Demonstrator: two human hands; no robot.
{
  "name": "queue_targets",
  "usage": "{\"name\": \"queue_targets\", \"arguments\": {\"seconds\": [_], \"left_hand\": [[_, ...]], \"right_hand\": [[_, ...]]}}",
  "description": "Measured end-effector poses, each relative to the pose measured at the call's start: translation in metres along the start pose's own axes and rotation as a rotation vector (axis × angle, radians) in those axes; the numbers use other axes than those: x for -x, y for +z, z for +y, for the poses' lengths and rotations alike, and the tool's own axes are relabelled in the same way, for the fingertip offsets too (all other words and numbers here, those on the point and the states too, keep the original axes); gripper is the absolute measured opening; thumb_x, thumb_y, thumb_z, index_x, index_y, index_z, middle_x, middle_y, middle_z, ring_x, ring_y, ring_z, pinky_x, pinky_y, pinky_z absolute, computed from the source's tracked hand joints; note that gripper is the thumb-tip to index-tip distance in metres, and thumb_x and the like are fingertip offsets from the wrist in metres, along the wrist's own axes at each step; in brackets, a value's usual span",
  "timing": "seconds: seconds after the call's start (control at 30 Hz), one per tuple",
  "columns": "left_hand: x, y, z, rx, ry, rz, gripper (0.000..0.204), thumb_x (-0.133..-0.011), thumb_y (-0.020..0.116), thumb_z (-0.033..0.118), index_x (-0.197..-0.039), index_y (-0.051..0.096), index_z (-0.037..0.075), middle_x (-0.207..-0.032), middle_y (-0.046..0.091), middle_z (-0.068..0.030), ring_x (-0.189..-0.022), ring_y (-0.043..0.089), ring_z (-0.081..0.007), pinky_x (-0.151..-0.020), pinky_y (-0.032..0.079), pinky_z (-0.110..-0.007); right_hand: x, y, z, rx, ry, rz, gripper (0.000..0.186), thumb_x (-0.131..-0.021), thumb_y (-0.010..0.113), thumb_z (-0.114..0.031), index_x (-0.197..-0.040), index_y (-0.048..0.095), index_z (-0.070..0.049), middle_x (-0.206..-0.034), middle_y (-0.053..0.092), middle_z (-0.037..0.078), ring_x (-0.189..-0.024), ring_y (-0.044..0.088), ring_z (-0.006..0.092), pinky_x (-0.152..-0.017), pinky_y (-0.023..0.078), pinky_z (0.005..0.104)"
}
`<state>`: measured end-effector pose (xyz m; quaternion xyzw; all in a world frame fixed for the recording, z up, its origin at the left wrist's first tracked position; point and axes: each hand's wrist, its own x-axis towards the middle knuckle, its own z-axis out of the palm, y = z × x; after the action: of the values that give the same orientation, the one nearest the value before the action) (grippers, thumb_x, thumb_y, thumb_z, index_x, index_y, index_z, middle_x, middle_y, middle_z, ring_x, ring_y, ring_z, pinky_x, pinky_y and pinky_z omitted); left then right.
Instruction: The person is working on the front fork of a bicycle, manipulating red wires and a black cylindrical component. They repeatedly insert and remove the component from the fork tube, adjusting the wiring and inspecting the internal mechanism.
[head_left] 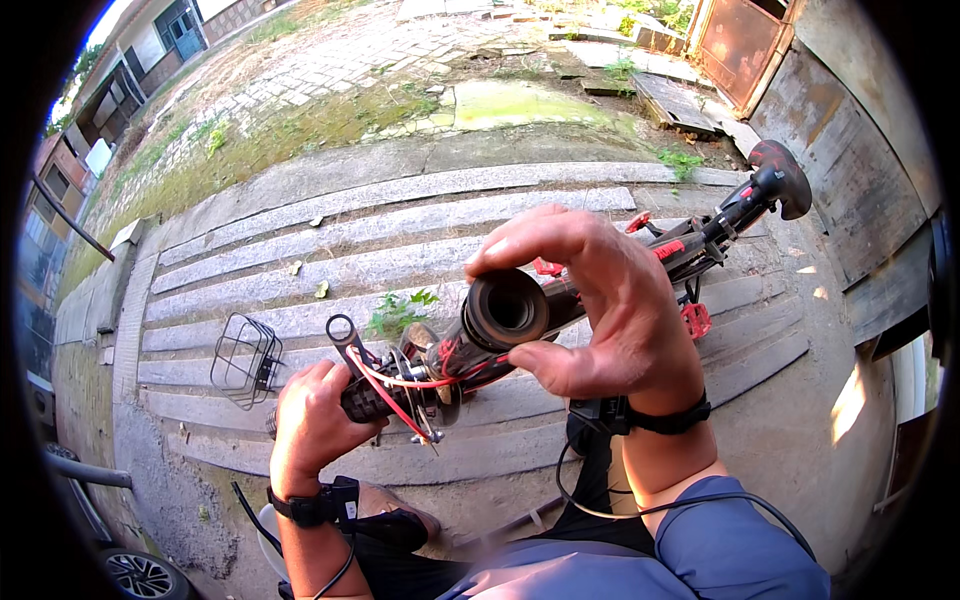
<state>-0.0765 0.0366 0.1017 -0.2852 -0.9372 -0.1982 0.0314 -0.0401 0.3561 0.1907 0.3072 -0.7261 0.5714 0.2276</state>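
Observation:
A black and red bicycle (685, 245) stretches from in front of me to the upper right, its saddle (785, 180) at the far end. My right hand (610, 310) curls over the near end of the frame. Its thumb and forefinger pinch a thick black ring (507, 310) with a dark hole facing me; whether it is loose from the frame I cannot tell. My left hand (322, 420) is closed around a black ribbed bar-like part (367, 400). Beside it are an open round tube end (342, 328) and red cables (395, 380). Its palm side is hidden.
A black wire basket (245, 360) lies left on the stone-slab ground (400, 240). A weed (400, 313) grows behind the tube end. At the right stand metal sheets (850, 140); a car wheel (147, 575) shows lower left. Dark cords run along both forearms.

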Motion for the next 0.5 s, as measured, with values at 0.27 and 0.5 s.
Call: {"name": "queue_targets", "arguments": {"seconds": [0.27, 0.5], "left_hand": [[0.002, -0.001, -0.001, -0.002, -0.01, -0.006, 0.052, -0.053, 0.093, 0.028, -0.097, 0.071, 0.01, -0.086, 0.066, -0.0101, -0.085, 0.067, -0.0361, -0.077, 0.053, -0.048], [0.0, -0.002, 0.001, -0.005, -0.002, -0.007, 0.053, -0.053, 0.094, 0.027, -0.097, 0.071, 0.01, -0.086, 0.066, -0.0103, -0.085, 0.067, -0.0363, -0.076, 0.053, -0.048]], "right_hand": [[-0.002, -0.006, -0.008, 0.203, 0.061, -0.061, 0.064, -0.065, 0.091, -0.013, -0.122, 0.064, -0.003, -0.116, 0.068, 0.014, -0.107, 0.066, 0.0236, -0.099, 0.05, 0.0374], [0.001, -0.002, 0.001, 0.028, 0.013, -0.063, 0.085, -0.062, 0.1, -0.036, -0.129, 0.06, -0.001, -0.115, 0.065, 0.011, -0.112, 0.064, 0.0239, -0.104, 0.047, 0.0368]]}}
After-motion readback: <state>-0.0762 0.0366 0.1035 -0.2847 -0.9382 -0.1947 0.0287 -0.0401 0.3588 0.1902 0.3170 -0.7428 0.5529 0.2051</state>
